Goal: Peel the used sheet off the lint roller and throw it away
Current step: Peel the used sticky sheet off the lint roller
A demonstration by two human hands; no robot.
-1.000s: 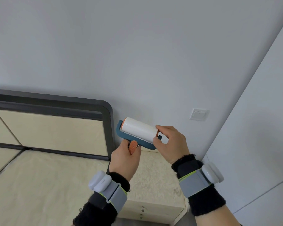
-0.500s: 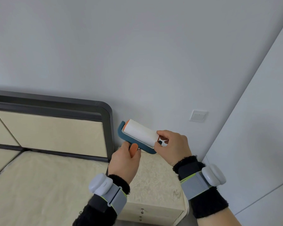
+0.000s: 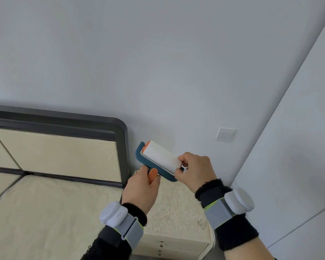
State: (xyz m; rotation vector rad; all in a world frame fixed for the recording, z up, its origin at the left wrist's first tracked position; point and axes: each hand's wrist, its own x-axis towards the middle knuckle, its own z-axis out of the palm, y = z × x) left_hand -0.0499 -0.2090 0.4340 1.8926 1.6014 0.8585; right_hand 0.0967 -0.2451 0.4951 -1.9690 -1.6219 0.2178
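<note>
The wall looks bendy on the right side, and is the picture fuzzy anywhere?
Head view: the wide lens makes the wall corner lean; light is soft and even, no glare; the lint roller, left hand and right hand look sharp, and the bed near the edge looks slightly softer.

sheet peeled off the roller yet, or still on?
Still on. The white sheet wraps the lint roller smoothly; the right hand pinches its end, the left hand grips the handle.
</note>
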